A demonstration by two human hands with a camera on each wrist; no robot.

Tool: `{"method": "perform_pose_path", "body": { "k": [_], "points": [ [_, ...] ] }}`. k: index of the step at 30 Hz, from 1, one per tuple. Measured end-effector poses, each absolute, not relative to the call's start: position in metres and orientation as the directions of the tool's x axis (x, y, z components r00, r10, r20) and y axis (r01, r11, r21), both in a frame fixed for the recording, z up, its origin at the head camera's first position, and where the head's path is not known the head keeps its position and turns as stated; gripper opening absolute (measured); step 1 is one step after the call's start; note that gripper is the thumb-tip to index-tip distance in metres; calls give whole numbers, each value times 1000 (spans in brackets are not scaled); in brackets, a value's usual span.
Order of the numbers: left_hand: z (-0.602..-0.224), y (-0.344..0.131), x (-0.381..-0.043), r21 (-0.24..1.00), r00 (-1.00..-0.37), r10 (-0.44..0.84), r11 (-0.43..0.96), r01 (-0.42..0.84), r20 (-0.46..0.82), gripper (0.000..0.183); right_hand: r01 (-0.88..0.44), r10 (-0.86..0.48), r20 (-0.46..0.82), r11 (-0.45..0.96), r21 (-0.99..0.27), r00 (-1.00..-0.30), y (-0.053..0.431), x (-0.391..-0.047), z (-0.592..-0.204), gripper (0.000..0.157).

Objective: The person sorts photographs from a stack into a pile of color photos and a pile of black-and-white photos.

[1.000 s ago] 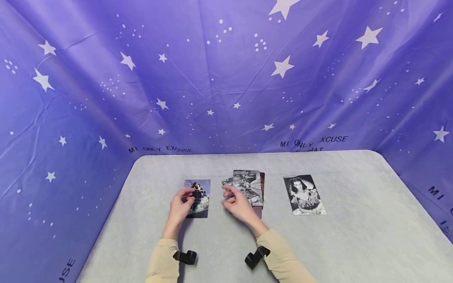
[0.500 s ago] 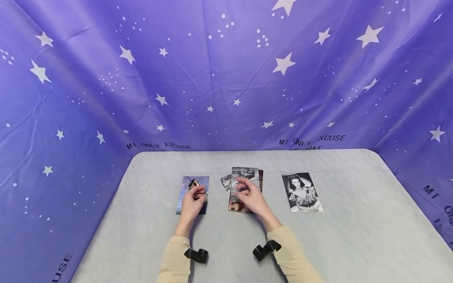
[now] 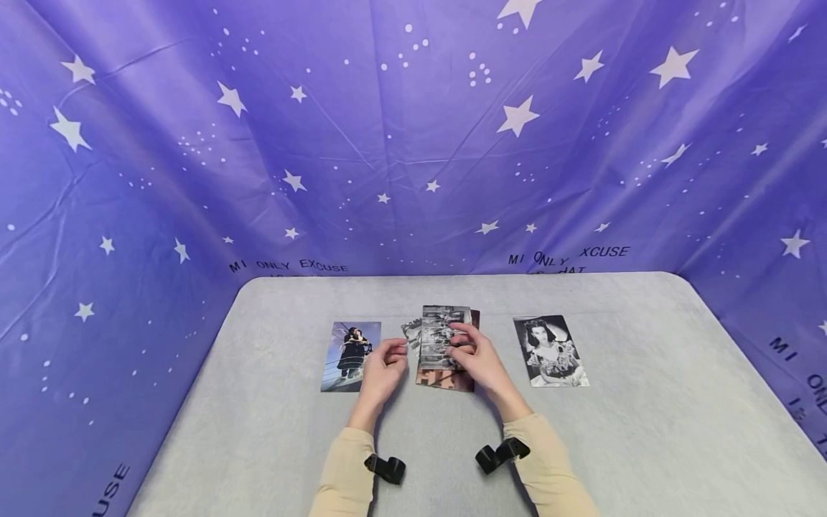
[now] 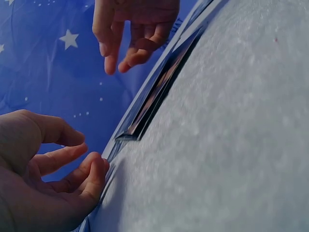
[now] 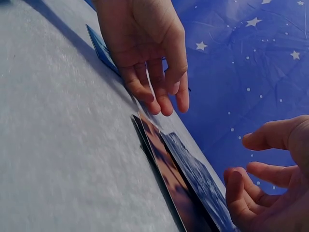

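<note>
A stack of photo cards (image 3: 436,337) lies mid-table, a black-and-white picture uppermost and a reddish-brown card (image 3: 446,379) showing below its near edge. Over the stack's right side hovers my right hand (image 3: 481,361), fingers loosely bent. In the right wrist view, thumb and fingers of the right hand (image 5: 273,176) are apart with nothing between them. My left hand (image 3: 385,370) is just left of the stack, beside a colour card of a couple on a ship's bow (image 3: 349,359), partly covering its right edge. The left hand (image 4: 58,174) also holds nothing, its fingers loosely curved.
A black-and-white portrait card of a person in a ruffled dress (image 3: 552,352) lies to the right. All cards rest on a grey table (image 3: 646,431). A purple star-printed curtain (image 3: 388,143) surrounds the back and sides.
My left hand has moved right, off the colour card and toward the stack. The right hand has shifted right across the stack, uncovering its left part.
</note>
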State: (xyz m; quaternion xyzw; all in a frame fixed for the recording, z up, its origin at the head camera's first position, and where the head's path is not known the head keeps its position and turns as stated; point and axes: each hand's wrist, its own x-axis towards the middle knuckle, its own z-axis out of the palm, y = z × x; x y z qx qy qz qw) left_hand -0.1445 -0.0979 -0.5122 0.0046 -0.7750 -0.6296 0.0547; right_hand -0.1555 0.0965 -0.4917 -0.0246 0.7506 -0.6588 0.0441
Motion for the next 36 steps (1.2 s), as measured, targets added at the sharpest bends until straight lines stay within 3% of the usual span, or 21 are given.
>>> {"method": "perform_pose_path", "body": {
  "k": [10, 13, 20, 36],
  "points": [
    [-515, -81, -151, 958, -991, -36, 263, 111, 125, 38, 23, -29, -29, 189, -982, -999, 116, -154, -495, 51],
    [-516, -77, -152, 952, -991, -51, 288, 102, 121, 38, 30, -26, -37, 203, -979, -999, 118, -147, -484, 52],
    [-515, -74, -151, 946, -993, -75, 317, 60, 88, 40, 36, -43, -48, 251, -967, -998, 125, -147, -499, 60],
    [-510, -71, -148, 965, -998, -54, 261, 21, 36, 39, 55, -33, -63, 201, -978, -997, 126, -143, -498, 60]
  ]
}}
